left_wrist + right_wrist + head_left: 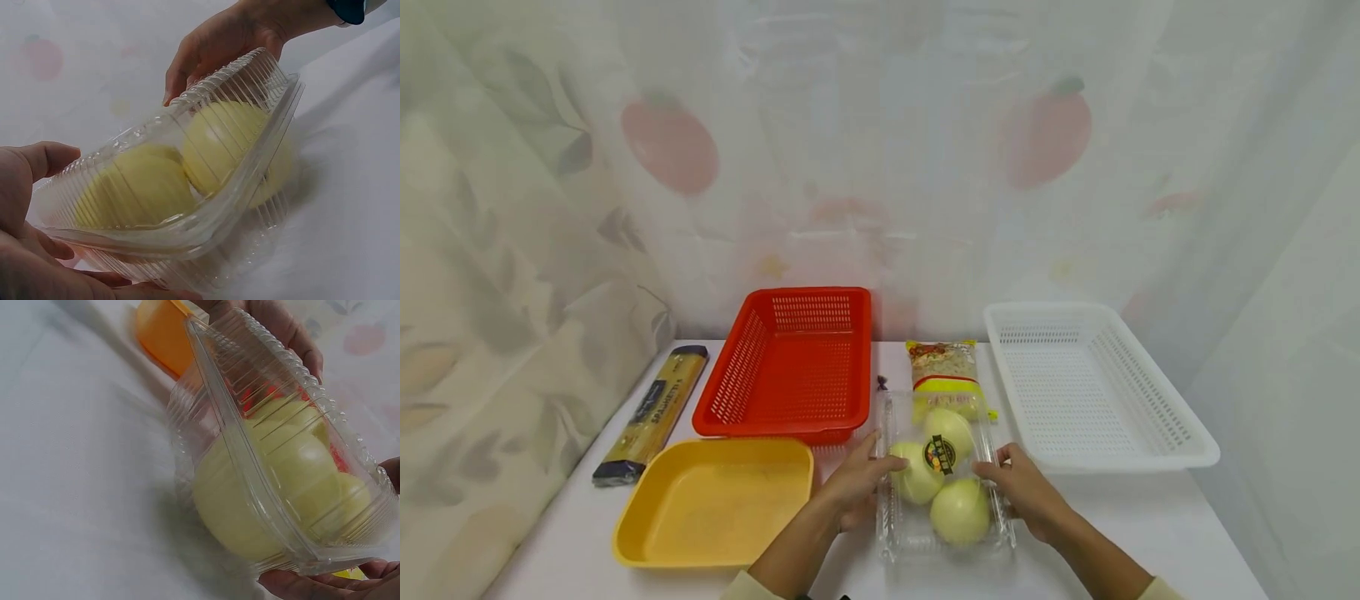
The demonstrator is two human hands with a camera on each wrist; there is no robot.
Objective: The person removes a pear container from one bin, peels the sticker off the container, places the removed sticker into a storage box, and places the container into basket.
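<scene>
A clear plastic clamshell box (910, 542) holds three round, pale yellow-green fruits (961, 510), and a dark round sticker (939, 455) is on its lid. My left hand (855, 479) grips the left side, thumb at the lid, with fingers (94, 290) reaching beneath in the left wrist view. On the opposite side my right hand (1024, 492) holds the box, thumb on top and fingers (312, 586) under its edge in the right wrist view. The box appears raised off the white table, with a shadow below it.
Behind the box lies a yellow-labelled packet (943, 367). A red basket (857, 367) and a yellow tub (632, 542) stand to the left, beside a spaghetti pack (655, 412). To the right is a white basket (1150, 367). A printed curtain (880, 167) hangs behind.
</scene>
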